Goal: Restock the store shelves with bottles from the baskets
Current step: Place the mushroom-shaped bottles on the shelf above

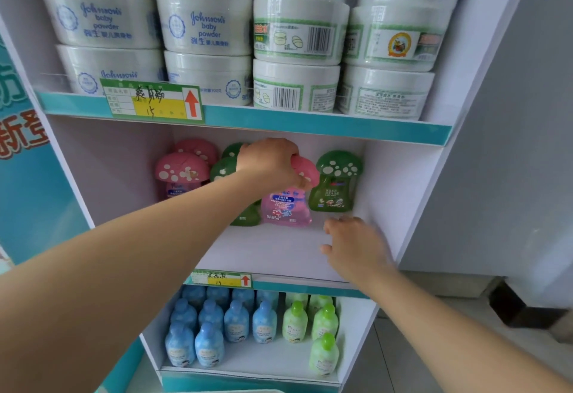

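Note:
On the middle shelf (pixel 273 253) my left hand (pixel 269 161) grips the pink mushroom-shaped cap of a pink bottle (pixel 286 205) that stands on the shelf board. To its right stands a green mushroom-cap bottle (pixel 336 183). My right hand (pixel 353 245) hovers low over the shelf in front of that green bottle, fingers loosely spread and holding nothing. Behind my left forearm are more green bottles (pixel 228 167), partly hidden, and two pink mushroom bottles (pixel 183 172) at the left. No basket is in view.
The top shelf holds stacked white baby powder tubs (pixel 204 26) behind a price tag (pixel 155 102). The bottom shelf holds several blue bottles (pixel 235 321) and green bottles (pixel 324 321). A grey wall (pixel 511 144) stands at the right.

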The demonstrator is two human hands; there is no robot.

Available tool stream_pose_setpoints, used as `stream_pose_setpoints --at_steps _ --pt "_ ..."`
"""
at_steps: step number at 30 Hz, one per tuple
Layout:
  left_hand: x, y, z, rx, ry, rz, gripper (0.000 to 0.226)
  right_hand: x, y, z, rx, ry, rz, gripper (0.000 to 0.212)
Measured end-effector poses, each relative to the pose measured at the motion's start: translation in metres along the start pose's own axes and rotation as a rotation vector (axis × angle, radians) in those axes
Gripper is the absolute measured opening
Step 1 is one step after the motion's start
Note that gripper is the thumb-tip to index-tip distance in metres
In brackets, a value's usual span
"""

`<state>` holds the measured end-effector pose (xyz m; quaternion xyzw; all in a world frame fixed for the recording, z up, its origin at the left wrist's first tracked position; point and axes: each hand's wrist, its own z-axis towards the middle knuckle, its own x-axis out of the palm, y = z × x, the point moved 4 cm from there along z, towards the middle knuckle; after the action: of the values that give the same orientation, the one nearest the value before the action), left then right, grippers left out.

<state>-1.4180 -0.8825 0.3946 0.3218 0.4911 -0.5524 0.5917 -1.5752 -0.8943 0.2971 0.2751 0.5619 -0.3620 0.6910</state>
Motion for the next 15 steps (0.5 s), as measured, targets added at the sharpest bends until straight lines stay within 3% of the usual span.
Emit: stream_pose_setpoints --at_steps 15 --pt "0.042 0.005 0.062 -0.060 0.017 0.123 0.051 0.035 -0.010 0.003 0.003 0.048 0.149 0.032"
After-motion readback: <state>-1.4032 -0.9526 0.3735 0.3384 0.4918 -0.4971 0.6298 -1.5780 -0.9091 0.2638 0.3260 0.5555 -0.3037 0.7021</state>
